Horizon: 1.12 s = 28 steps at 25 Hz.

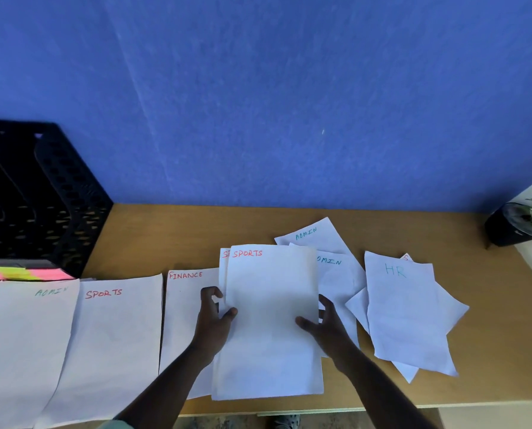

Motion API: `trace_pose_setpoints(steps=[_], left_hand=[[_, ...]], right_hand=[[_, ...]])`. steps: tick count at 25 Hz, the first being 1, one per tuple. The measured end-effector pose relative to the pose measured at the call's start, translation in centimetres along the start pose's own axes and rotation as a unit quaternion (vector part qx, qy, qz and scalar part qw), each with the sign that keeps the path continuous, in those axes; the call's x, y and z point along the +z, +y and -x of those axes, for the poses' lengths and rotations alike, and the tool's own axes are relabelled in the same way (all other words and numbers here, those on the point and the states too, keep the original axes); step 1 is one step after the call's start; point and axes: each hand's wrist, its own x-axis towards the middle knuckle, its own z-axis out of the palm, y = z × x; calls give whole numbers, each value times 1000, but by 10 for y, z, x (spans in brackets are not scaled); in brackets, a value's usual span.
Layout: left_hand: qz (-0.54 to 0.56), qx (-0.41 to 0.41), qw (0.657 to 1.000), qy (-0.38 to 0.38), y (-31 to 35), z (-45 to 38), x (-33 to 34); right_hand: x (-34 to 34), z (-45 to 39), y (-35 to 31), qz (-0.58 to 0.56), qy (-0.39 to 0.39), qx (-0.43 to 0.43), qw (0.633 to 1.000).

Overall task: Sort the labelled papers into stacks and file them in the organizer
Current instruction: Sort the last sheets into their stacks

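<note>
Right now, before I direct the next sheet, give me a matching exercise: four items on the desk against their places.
Things:
1. organizer
2. HR sheet
3. FINANCE sheet
4. potted plant

Places:
A. far right, by the wall
B. under the left hand
C. far left, at the back
D. right of the right hand, atop a loose pile

Pairs: 1-C, 2-D, 3-B, 4-A

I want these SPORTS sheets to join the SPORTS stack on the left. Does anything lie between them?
Yes. The FINANCE stack lies flat on the desk between the held SPORTS sheets and the SPORTS stack. The left hand and right hand grip the sheets, which would have to pass over it.
</note>
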Motion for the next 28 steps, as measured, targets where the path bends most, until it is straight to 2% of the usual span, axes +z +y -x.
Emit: trace_pose_setpoints(steps=[2, 6, 10, 13, 16, 19, 22, 25, 28], left_hand=[[28, 18, 999, -11, 9, 4, 6], [75, 37, 996, -34, 20, 11, 21], [62, 101, 992, 44, 30, 14, 29], [71, 160, 982, 76, 45, 19, 32], [46, 236, 966, 97, 61, 23, 44], [-23, 256, 964, 76, 56, 20, 61], [-75, 185, 978, 66, 39, 12, 68], [-78, 154, 982, 81, 35, 4, 64], [-62, 170, 978, 101, 45, -3, 48]], right_hand=[[-3, -7, -9, -42, -21, 6, 999], [7, -3, -16, -15, 42, -38, 998], [16, 13, -24, -74, 92, -124, 985], [9, 21, -34, -29, 189, -235, 953], [4, 27, -34, -21, 234, -299, 925], [7, 27, -17, -41, 238, -224, 944], [5, 13, -3, 13, 206, -155, 966], [-2, 6, -16, 18, 209, -154, 965], [-6, 4, -36, -12, 225, -165, 960]])
